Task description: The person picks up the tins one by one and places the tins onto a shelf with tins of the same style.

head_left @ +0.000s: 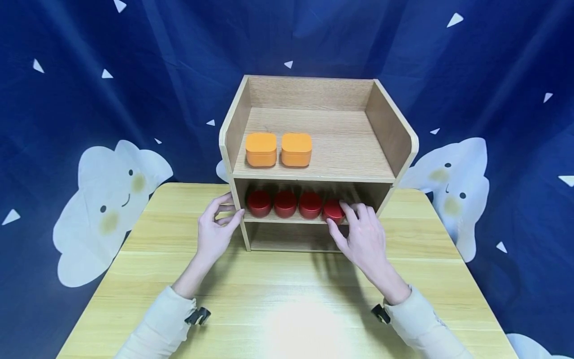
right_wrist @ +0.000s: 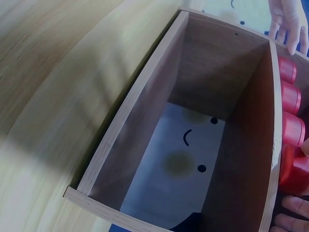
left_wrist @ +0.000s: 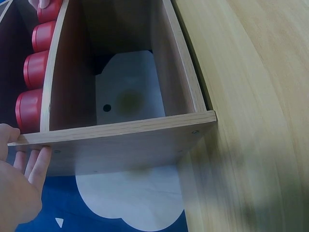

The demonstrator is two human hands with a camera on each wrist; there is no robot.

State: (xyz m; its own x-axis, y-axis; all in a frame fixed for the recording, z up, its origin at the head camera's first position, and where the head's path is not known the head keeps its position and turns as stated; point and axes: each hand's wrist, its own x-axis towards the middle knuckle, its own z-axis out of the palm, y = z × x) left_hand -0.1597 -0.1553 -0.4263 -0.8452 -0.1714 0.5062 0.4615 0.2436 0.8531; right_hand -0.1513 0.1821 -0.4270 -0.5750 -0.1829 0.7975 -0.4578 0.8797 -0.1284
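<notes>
Several round red tins stand in a row on the middle level of a small wooden shelf. My right hand holds the rightmost red tin between thumb and fingers, at the front edge of that level. At the shelf's left side, my left hand pinches the side panel, thumb at the front edge and fingers along the outer face. The right wrist view shows the held tin beside the others, with part of the hand cut off by the frame.
Two orange square tins with rounded corners sit on the top level, toward the left. Below the red tins is the open-backed bottom compartment. The shelf stands on a wooden table before a blue curtain with clouds.
</notes>
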